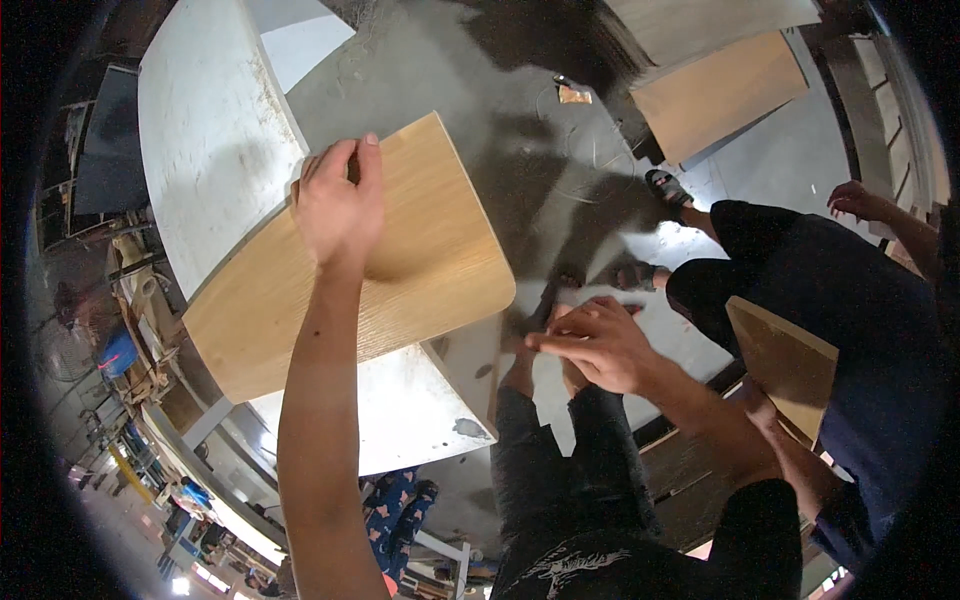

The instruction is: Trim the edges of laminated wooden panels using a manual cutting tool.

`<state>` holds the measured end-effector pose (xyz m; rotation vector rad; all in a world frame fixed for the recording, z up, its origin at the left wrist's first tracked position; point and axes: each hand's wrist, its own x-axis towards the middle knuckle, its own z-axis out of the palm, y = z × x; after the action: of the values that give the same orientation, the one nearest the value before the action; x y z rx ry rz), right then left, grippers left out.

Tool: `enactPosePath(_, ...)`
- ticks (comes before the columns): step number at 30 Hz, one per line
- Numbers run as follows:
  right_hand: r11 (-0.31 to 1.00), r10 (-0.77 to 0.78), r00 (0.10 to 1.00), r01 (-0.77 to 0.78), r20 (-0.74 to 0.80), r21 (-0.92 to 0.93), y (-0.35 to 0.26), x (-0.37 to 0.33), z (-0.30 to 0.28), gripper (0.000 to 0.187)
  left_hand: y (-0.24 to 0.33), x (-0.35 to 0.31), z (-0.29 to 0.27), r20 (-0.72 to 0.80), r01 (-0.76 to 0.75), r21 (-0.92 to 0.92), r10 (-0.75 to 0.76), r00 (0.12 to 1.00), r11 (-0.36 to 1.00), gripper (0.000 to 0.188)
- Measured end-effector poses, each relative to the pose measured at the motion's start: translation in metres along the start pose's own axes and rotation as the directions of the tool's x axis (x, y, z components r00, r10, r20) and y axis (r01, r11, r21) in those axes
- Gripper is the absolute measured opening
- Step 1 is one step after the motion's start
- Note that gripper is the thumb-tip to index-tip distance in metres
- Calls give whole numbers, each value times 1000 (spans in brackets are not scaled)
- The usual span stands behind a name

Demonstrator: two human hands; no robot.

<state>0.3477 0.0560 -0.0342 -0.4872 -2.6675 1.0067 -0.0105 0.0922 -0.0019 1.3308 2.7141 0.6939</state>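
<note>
A light wood-grain board (430,220) with a rounded corner lies across a white table top (220,150). My left hand (342,205) is closed over the board's far left edge, thumb on the near side and fingers bent; the fingertips are partly hidden. Over the floor, right of the board and apart from it, hangs my right hand (605,345). Its fingers are loosely stretched toward the left, with nothing visible in them. Below the board a second white surface (400,415) with a dark stain shows.
Close on my right stands a person in dark clothes (870,310), holding a small brown board (785,370). Brown panels (720,95) are stacked at the far right. A small orange packet (574,95) lies on the grey floor. Someone in patterned trousers (395,520) is at lower left.
</note>
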Motion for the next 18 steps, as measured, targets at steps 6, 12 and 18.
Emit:
enactPosePath(6, 346, 678, 731, -223, -78, 911, -54, 48, 36, 40, -49, -15, -16, -210, -209, 53, 216, 954, 976, 30)
enactPosePath(12, 43, 792, 595, -279, 138, 959, -55, 99, 1, 39, -170, -65, -104, -9, -143, 214, 148, 989, 966, 45)
enactPosePath(18, 288, 653, 756, -208, -33, 935, 28, 151, -5, 33, -154, -166, -102, 41, 15, 301, -28, 999, 953, 78)
